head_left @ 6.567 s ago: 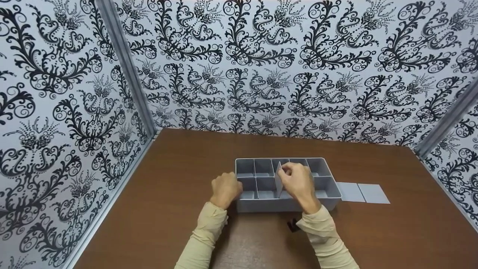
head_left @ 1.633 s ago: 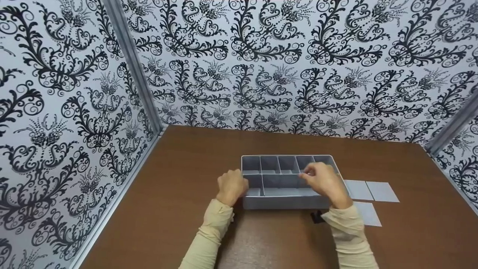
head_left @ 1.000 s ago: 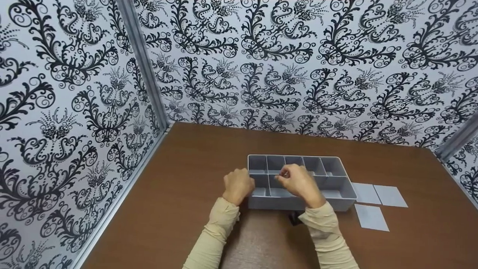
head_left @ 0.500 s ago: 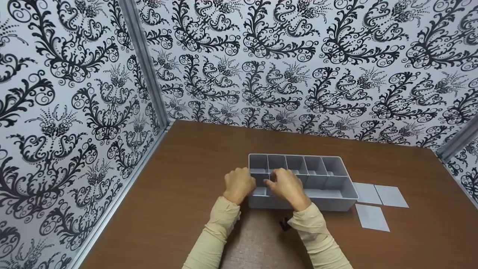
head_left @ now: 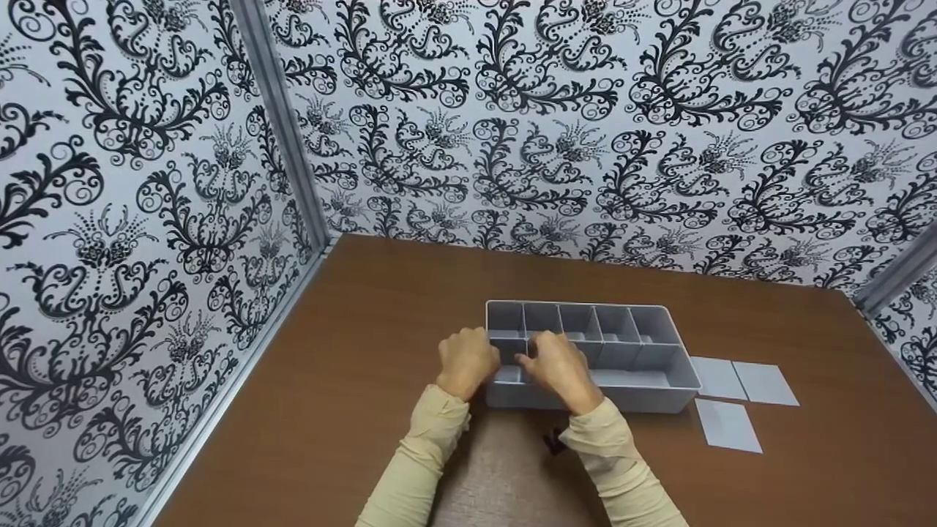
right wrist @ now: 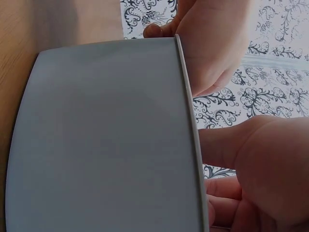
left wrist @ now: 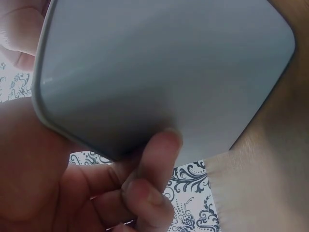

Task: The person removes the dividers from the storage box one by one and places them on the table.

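A grey compartment tray (head_left: 644,380) sits on the brown table. My left hand (head_left: 468,360) grips its front-left corner; in the left wrist view its fingers (left wrist: 154,159) curl under the tray's outer wall (left wrist: 159,72). My right hand (head_left: 560,366) reaches over the front rim, its curled fingertips pinching an upright divider (head_left: 528,350) in the front row near the left end. Most of that divider is hidden by the hand. The right wrist view shows the tray wall (right wrist: 106,135), my right hand (right wrist: 256,169) beside the rim and my left hand (right wrist: 207,43) beyond it.
Three loose grey divider plates (head_left: 717,377) (head_left: 765,384) (head_left: 727,426) lie flat on the table to the right of the tray. Patterned walls close in the table (head_left: 381,351) at left, back and right. A small black object (head_left: 553,441) shows under my right wrist.
My right hand has moved left along the tray, from its right part to the front-left compartments. A third divider plate has joined the two on the table. The left hand keeps its hold.
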Tool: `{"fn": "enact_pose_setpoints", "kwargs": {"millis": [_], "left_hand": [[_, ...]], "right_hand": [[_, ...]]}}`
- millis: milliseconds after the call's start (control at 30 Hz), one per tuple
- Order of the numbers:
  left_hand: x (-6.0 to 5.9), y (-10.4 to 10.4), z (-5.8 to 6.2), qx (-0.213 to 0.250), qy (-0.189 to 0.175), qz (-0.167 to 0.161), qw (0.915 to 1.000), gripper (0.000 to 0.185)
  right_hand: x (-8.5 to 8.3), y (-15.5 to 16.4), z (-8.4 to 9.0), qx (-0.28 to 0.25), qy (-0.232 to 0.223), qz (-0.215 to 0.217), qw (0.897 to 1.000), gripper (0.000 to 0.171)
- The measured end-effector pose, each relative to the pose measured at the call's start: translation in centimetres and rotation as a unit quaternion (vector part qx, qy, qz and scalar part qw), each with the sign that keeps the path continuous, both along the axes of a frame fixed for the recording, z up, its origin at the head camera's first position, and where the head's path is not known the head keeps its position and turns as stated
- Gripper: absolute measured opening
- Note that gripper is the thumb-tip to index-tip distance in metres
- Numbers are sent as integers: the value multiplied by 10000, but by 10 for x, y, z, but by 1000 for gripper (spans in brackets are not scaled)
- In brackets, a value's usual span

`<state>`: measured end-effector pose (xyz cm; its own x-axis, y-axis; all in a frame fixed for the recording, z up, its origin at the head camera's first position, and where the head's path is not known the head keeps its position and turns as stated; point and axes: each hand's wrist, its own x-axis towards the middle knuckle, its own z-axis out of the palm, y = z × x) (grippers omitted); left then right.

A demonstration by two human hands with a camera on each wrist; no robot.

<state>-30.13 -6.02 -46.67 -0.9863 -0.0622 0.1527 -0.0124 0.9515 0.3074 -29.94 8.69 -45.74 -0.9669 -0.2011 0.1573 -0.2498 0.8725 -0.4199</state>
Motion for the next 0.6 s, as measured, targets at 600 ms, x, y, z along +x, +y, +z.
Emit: {"fn": "enact_pose_setpoints", "kwargs": {"millis": [600], "left_hand": [[-2,0,-3,11,109,30,9999,22]], "right_hand": [[2,1,1,13,-15,-33,10000,19]]}}
